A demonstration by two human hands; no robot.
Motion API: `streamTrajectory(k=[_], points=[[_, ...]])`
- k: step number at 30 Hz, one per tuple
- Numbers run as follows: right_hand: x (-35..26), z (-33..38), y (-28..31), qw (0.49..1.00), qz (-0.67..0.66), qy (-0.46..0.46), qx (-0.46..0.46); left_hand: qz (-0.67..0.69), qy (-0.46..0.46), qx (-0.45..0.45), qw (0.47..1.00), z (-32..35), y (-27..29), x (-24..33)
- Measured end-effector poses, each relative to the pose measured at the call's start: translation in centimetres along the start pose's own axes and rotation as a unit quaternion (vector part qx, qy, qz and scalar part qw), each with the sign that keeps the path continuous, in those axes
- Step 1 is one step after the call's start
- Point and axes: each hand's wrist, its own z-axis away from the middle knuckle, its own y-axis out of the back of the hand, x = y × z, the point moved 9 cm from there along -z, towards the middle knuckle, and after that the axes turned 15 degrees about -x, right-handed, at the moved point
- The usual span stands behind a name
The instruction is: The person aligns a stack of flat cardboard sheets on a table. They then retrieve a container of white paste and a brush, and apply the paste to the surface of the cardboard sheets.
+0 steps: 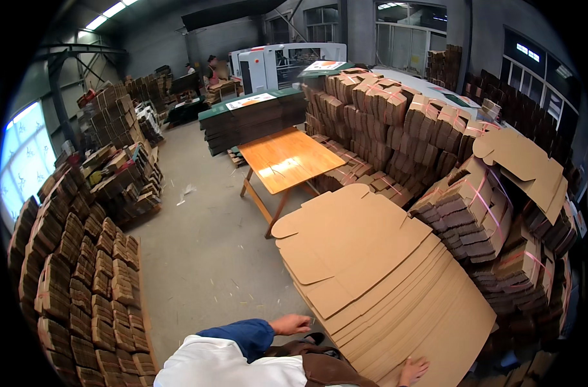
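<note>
A large fanned stack of flat die-cut cardboard blanks (pixel 378 271) slopes down toward the person, and everything else sits around it. The left hand (pixel 291 324) lies at the stack's near left edge, wrist bent, fingers held loosely together and pointing toward the cardboard; whether they touch it cannot be told. Its forearm, in a blue sleeve (pixel 239 337), comes in from the lower edge over a white garment. The right hand (pixel 413 371) rests on the lowest blank at the stack's near edge, palm down, fingers spread apart and flat on the board, clamped on nothing. Beyond the stack's far end stands a wooden table (pixel 287 160). To its right rise strapped bundles of folded cartons (pixel 475 213). Well to its left, across the bare concrete floor (pixel 203 245), stand more stacked cardboard bundles (pixel 81 271).
</note>
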Motion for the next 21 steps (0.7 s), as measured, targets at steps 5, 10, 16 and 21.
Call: streamTrajectory(k=[5, 10, 16, 21], points=[[2.4, -3.6, -1.0, 1.0, -0.015, -0.012, 0.009, -0.12, -0.272, -0.033, 0.954, -9.9, 6.4, 13.8], [-1.4, -1.6, 0.2, 0.998, -0.042, 0.01, 0.038, -0.224, -0.416, -0.093, 0.877, -18.4, 5.5, 21.3], [-1.8, -1.0, 1.4, 0.996, -0.06, -0.061, -0.014, -0.355, -0.419, -0.202, 0.811, -26.6, -3.1, 26.1], [-2.1, 0.3, 0.6, 0.992, -0.102, -0.069, -0.024, -0.421, -0.378, -0.254, 0.784, -28.9, -7.4, 28.3]])
